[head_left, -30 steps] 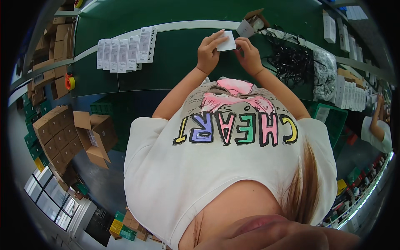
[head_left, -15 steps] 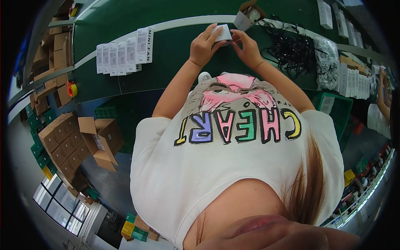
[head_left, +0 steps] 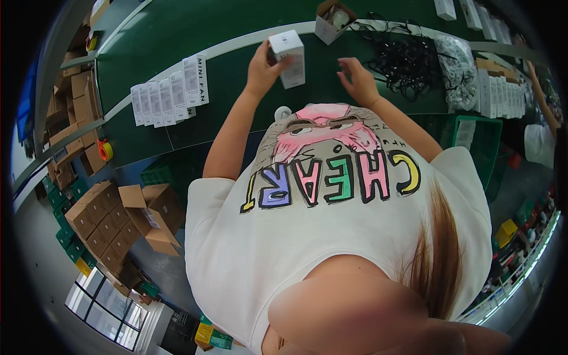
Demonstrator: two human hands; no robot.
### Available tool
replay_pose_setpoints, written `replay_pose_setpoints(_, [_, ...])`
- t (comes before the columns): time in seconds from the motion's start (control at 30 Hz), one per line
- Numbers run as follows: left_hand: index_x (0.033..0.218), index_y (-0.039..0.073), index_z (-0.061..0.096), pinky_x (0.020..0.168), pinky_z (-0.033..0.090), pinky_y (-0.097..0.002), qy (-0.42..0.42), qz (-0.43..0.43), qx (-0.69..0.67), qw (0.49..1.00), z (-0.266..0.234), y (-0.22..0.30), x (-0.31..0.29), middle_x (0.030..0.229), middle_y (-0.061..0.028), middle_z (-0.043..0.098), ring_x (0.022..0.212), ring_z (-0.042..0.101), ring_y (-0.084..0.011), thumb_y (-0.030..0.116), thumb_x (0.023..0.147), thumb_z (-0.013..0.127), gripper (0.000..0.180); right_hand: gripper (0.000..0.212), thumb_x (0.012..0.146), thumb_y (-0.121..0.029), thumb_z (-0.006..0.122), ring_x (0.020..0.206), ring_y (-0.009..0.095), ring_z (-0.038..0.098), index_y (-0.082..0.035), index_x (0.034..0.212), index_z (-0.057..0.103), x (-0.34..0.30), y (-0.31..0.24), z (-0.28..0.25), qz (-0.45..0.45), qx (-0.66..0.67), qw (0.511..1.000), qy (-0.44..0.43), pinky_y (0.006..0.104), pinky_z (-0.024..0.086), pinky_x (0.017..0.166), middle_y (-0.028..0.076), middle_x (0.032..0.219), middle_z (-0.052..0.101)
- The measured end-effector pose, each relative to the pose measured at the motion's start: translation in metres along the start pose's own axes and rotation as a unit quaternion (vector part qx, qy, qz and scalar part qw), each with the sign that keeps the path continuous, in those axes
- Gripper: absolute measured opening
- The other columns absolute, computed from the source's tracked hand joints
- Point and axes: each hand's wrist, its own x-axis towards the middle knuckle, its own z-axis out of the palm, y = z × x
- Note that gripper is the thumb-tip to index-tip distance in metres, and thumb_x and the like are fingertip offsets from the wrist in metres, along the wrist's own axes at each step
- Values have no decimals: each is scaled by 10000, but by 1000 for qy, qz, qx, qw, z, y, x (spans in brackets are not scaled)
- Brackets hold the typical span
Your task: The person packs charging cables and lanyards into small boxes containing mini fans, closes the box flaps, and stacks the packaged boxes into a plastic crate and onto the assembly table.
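My left hand [head_left: 266, 69] is wrapped round a small white carton [head_left: 292, 69], thumb and fingers on its sides. The carton is closed and its top and printed front both show. To the right of it, my right hand [head_left: 357, 81] is off the carton, its fingers apart and slightly curled with nothing in them. Left of my left hand, several similar white cartons [head_left: 167, 97] stand in a slanting row on the green tabletop [head_left: 231, 66]. Beyond my right hand lies a tangle of black cables [head_left: 405, 65].
An open carton [head_left: 332, 22] with something pale inside stands at the table's far side. Clear plastic bags [head_left: 456, 71] and more white boxes [head_left: 500, 94] lie on the right. A green crate [head_left: 479, 151] is at the right edge. An open cardboard box [head_left: 152, 218] sits lower left.
My left hand has moved left with the carton, which now shows its long front. My right hand has come away from it and opened. The whole view has shifted slightly.
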Motion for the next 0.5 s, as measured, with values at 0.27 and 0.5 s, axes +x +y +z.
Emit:
replay_pose_setpoints(0.27, [1541, 57, 197, 1157, 153, -582, 168, -79, 338, 923, 4, -61, -32, 1563, -263, 207, 1442, 221, -410, 510, 851, 658, 945, 153, 757, -134, 703, 837, 308, 591, -78, 866, 612, -50, 96, -11, 109, -265, 955, -81, 433, 441, 761, 103, 847, 633])
replay_pose_setpoints(0.5, [1507, 203, 360, 1126, 116, -680, 242, -145, 511, 812, -79, -124, -27, 1579, -232, 220, 1482, 157, -390, 470, 904, 572, 693, 48, 916, -95, 570, 627, 115, 554, -50, 929, 579, -14, 98, -83, 322, 428, 844, 40, 263, 471, 656, 22, 701, 575])
